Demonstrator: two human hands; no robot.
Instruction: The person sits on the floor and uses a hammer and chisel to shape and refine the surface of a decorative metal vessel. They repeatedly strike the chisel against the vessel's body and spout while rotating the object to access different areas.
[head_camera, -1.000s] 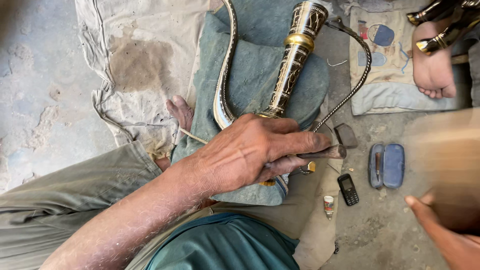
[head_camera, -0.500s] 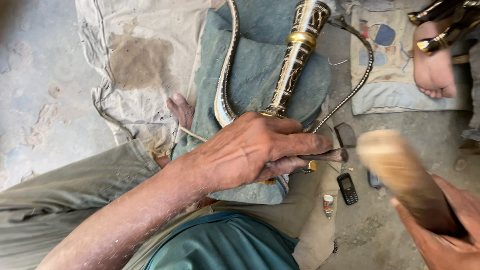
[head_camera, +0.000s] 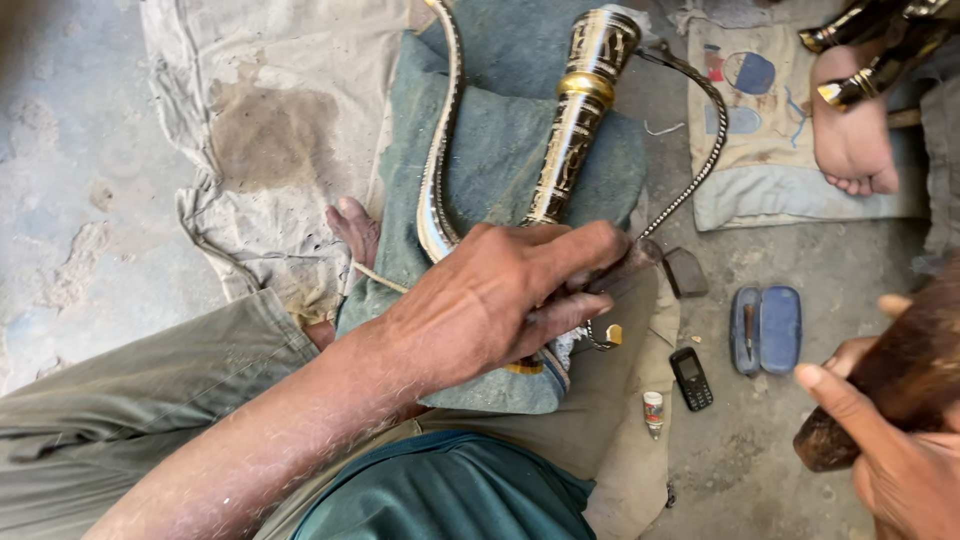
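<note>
Far left: bare concrete floor (head_camera: 60, 200), then a stained beige cloth sheet (head_camera: 270, 110) spread over it.

Centre: a folded grey-green cloth pad (head_camera: 500, 160) rests over the person's lap. On it lies a long black-and-gold engraved metal tube (head_camera: 575, 125). Its long axis runs from the upper right, near the top edge, down and leftward under the hand. A thin braided black-and-white cord (head_camera: 700, 170) loops out on the tube's right and returns toward the fingertips.

Left hand (head_camera: 500, 295): palm down over the tube's lower end, fingers curled and pointing right, closed around a short dark metal tool (head_camera: 640, 262) whose tip shows just past the fingertips. The tool lies at the tube's lower end; contact between them cannot be made out.

Right of centre, on the floor: a small glue bottle (head_camera: 653, 412), a small black phone (head_camera: 691, 378), an open blue spectacle case (head_camera: 765, 328). Top right: another person's bare foot (head_camera: 850, 140) on a patterned cushion (head_camera: 760, 190).

Far right: right hand (head_camera: 890, 450), fingers wrapped round a thick brown wooden mallet (head_camera: 900, 385), well apart from the tool and to its lower right. The left hand is much the nearer to the tube.
</note>
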